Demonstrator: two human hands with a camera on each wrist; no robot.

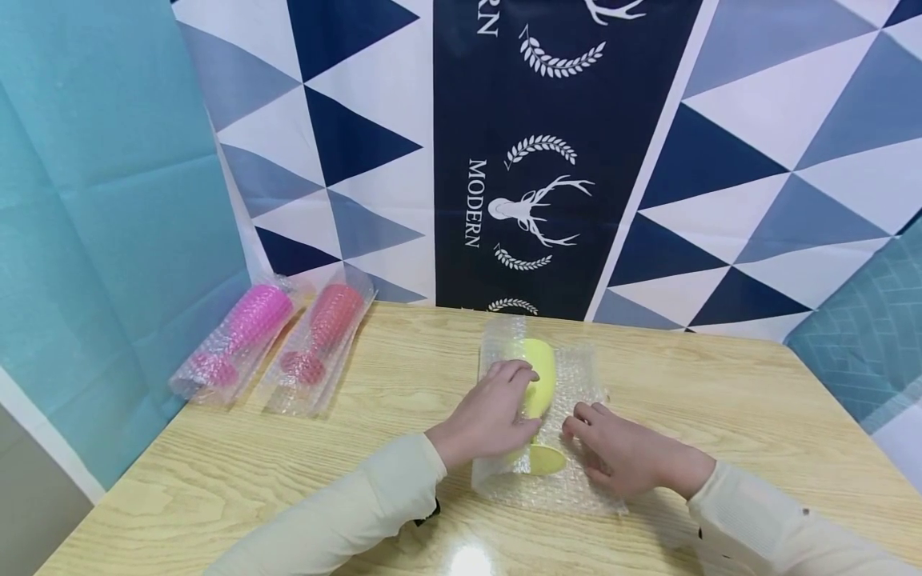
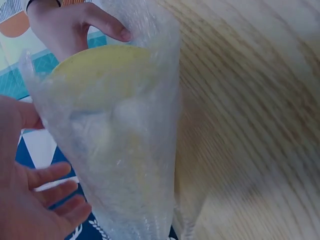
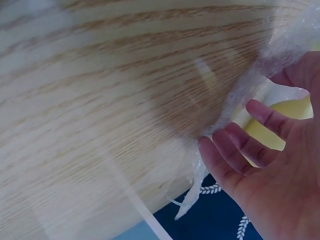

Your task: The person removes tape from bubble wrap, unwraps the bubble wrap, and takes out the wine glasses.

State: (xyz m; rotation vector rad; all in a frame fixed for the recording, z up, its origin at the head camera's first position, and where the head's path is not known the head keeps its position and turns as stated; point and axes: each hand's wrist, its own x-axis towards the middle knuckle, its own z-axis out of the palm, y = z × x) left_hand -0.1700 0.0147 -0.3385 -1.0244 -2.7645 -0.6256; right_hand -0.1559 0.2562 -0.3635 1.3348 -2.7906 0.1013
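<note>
A yellow goblet (image 1: 543, 376) lies on its side on a sheet of bubble wrap (image 1: 579, 384), its foot towards me. The sheet's left part is folded over the goblet. My left hand (image 1: 497, 408) rests over this fold, fingers across the goblet's bowl and thumb near its stem. In the left wrist view, the left fingers (image 2: 55, 182) are spread loosely beside the wrap. On the right, my right hand (image 1: 623, 448) touches the sheet's right part with loosely bent fingers. The right wrist view shows those fingertips (image 3: 207, 145) right at the wrap's edge.
Two goblets in bubble wrap, one pink (image 1: 259, 312) and one red (image 1: 334, 312), lie at the table's back left. A patterned cloth (image 1: 374, 144) hangs behind the wooden table (image 1: 403, 360), and a teal cloth (image 1: 122, 200) hangs at the left.
</note>
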